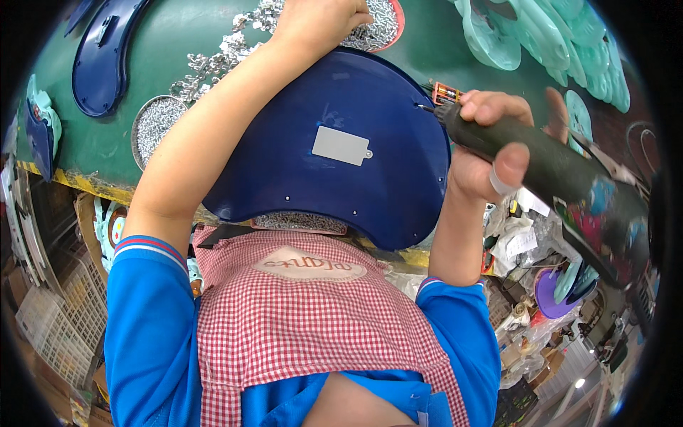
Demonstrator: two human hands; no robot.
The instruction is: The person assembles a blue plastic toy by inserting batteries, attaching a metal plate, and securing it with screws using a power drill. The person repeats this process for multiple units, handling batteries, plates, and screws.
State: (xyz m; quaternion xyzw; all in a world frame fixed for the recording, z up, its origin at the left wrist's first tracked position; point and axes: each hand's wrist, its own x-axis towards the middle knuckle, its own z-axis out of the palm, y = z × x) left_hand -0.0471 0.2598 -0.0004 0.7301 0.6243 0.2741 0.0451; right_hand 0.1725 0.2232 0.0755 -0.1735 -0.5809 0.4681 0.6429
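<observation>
Three containers hold metal pieces (pixel 159 127): round dish (pixel 135 132), left; box (pixel 343 229), partly hidden by the central blue panel (pixel 284 164); red-rimmed tray (pixel 401 20) at the half-curled left hand (pixel 324 20), grip unverifiable. Right hand (pixel 475 168) clasps a power screwdriver (pixel 544 149) at the panel's right.

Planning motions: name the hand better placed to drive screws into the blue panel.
Likely the right hand: it holds the dark screwdriver, bit pointed at the blue panel; the left hand is at the red-rimmed dish.
</observation>
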